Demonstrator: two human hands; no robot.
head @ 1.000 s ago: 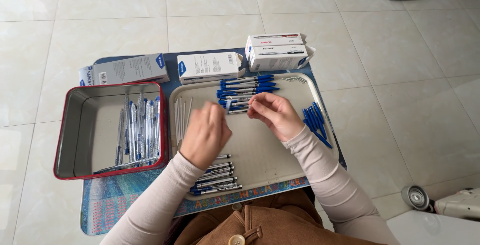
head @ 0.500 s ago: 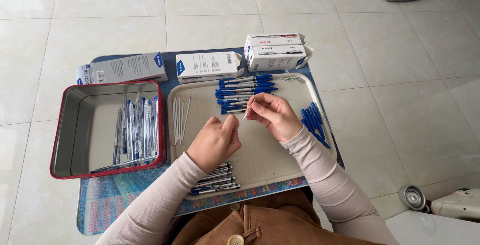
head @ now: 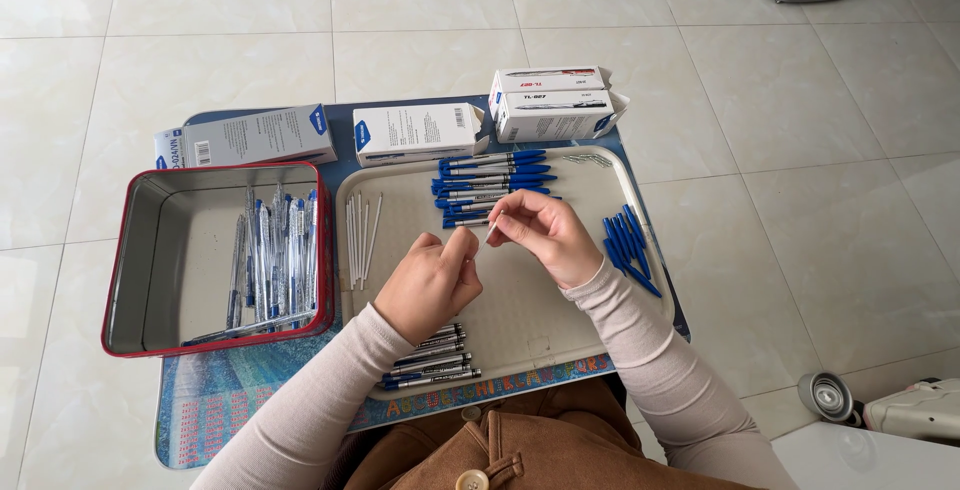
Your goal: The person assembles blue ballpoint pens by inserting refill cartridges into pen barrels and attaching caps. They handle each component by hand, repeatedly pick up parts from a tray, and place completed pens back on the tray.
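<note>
Two hands hold a small pen part over a tray.

The left hand (head: 430, 285) and right hand (head: 540, 235) pinch a thin pen piece (head: 487, 233) between their fingertips. Blue pens (head: 490, 187) lie just past the right hand on the beige tray (head: 560, 320).

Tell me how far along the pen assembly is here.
Done: a batch of assembled pens lies in the red tin. In hand: left hand and right hand meet over the tray, pinching a thin part. Left: refills, barrels, blue-capped pieces, loose caps.
</note>
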